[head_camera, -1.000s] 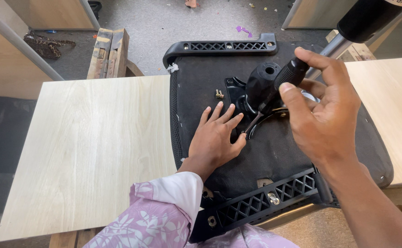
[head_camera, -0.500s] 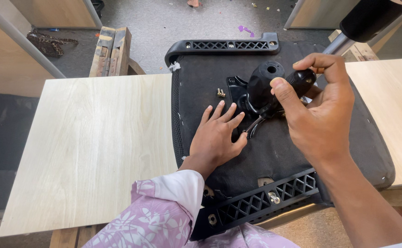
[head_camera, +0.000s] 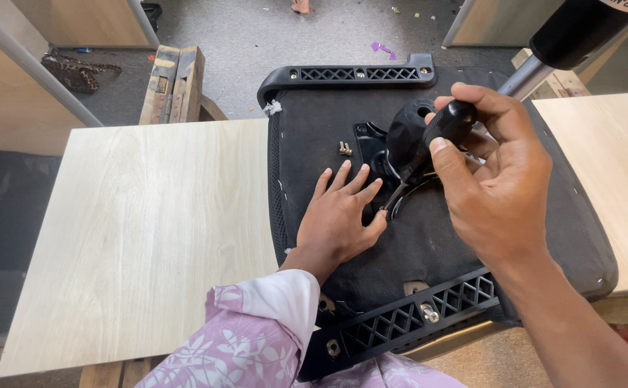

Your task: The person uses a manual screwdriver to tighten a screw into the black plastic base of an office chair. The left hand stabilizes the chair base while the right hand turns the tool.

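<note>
1. My right hand [head_camera: 500, 194] holds a screwdriver [head_camera: 429, 147]. Its black handle sits up in my grip and the thin shaft slants down and to the left, so the long axis runs from my fist toward the black metal bracket [head_camera: 382, 154] on the underside of the chair seat [head_camera: 429, 237].
2. The tip meets the seat just beside the thumb of my left hand [head_camera: 339, 215], at the curved lower edge of the bracket; I cannot tell whether it is seated in a screw head.
3. My right fingers [head_camera: 493, 100] are clamped round the handle, thumb pressed along its side, nothing loose between them.
4. My left fingers [head_camera: 350, 179] are spread apart and laid flat on the black fabric, gripping nothing, only pressing the seat down. This hand is the nearer one to the tip.
5. The seat lies upside down across the gap between two pale wooden boards of the counter [head_camera: 149, 230], its lattice plastic rails [head_camera: 360, 72] at the far and near edges.
6. Two loose screws [head_camera: 345, 149] lie on the fabric just beyond my left fingertips, left of the bracket, near it but apart.
7. A chrome and black cylinder [head_camera: 565, 43] rises at the far right, behind my right hand.
</note>
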